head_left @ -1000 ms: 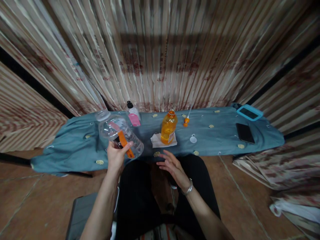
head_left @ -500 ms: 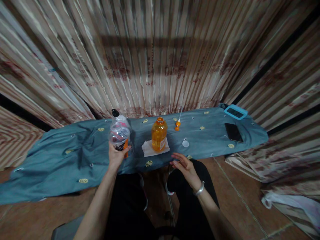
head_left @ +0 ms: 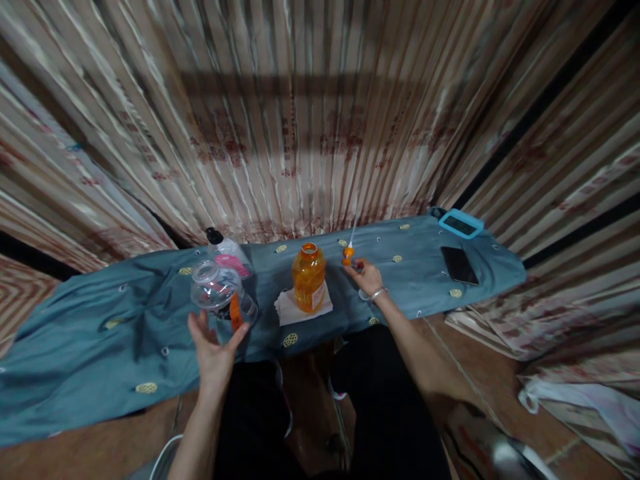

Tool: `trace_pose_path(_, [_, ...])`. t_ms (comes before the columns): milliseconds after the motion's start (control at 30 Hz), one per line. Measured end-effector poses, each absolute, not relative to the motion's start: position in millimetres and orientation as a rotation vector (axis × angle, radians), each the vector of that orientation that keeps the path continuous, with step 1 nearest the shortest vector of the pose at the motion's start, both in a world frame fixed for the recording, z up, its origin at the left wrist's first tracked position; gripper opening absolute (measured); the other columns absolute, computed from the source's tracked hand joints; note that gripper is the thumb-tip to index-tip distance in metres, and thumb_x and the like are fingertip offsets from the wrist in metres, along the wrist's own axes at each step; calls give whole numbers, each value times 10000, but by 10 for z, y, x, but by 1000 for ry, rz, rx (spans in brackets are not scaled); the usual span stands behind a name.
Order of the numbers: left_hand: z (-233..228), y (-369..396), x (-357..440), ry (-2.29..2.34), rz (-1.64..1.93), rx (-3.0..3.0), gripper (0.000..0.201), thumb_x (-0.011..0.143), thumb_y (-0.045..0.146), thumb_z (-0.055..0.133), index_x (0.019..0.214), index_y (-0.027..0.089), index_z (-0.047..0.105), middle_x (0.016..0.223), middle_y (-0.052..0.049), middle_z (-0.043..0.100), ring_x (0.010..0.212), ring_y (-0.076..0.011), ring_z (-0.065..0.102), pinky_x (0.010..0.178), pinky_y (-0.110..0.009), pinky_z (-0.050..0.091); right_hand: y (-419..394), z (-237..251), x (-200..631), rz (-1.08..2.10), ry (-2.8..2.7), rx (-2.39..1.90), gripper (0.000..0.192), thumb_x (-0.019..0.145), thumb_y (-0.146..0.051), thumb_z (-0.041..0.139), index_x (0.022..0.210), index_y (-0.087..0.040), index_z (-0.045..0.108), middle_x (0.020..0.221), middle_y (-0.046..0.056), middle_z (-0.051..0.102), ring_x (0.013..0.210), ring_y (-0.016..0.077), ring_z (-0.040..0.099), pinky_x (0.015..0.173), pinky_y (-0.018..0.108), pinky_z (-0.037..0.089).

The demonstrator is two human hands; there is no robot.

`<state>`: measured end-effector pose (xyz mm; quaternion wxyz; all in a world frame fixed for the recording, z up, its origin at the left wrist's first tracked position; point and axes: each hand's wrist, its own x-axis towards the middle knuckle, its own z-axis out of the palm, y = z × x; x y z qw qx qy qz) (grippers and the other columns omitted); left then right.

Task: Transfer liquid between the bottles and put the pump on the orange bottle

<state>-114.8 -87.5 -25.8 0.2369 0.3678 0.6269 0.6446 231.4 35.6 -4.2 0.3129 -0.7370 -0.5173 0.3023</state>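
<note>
My left hand is open, thumb and fingers spread just in front of a clear plastic cup with a dome-like top and an orange and black print. Whether a fingertip still touches the cup is hard to see. My right hand has its fingertips closed at the near end of an orange pump head, whose thin white tube points up and away. Between the hands stands an orange translucent bottle, its mouth uncovered, on a folded pale cloth.
Behind the cup is a white and pink bottle with a black cap. A white disc lies partly under my right wrist. A black phone and a blue-framed device lie right on the teal cloth. Striped curtains surround it.
My left hand has loosened from around the cup and drawn back towards me. My right hand has moved forward from the table's near edge to the pump head. The view has shifted slightly.
</note>
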Motion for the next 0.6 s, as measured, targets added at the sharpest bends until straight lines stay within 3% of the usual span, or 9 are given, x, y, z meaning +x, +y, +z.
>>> trace_pose_path(100, [-220, -1294, -960, 1736, 1768, 1064, 1018, 601, 398, 853, 1457, 379, 303, 1593, -62, 344, 1524, -326, 253, 1273, -582, 153, 750, -38, 2315, 745, -1333, -2082, 393, 932, -399, 624, 1266, -196, 574, 1278, 79, 606, 1104, 219, 630, 920, 431, 541])
trace_pose_path(233, [-173, -1434, -632, 1628, 1550, 1357, 889, 684, 388, 813, 1448, 408, 358, 1548, -48, 408, 1499, -345, 301, 1265, -611, 189, 1061, -44, 2276, 743, -1298, -2189, 387, 940, -401, 610, 1263, -190, 575, 1284, 84, 605, 1094, 214, 631, 924, 438, 541])
trace_pose_path(433, [-219, -684, -142, 1494, 1410, 1590, 1023, 662, 369, 835, 1498, 337, 247, 1570, -130, 353, 1483, -398, 309, 1217, -668, 255, 1170, -22, 2265, 762, -1269, -2183, 383, 937, -395, 617, 1260, -192, 578, 1281, 83, 606, 1097, 214, 631, 921, 430, 542])
trace_pose_path(600, [-334, -236, 56, 1468, 1417, 1600, 1033, 620, 336, 867, 1467, 314, 277, 1538, -162, 390, 1453, -413, 354, 1198, -624, 299, 980, 80, 2296, 705, -1249, -1995, 381, 940, -395, 613, 1259, -192, 577, 1276, 81, 608, 1087, 211, 634, 916, 431, 545])
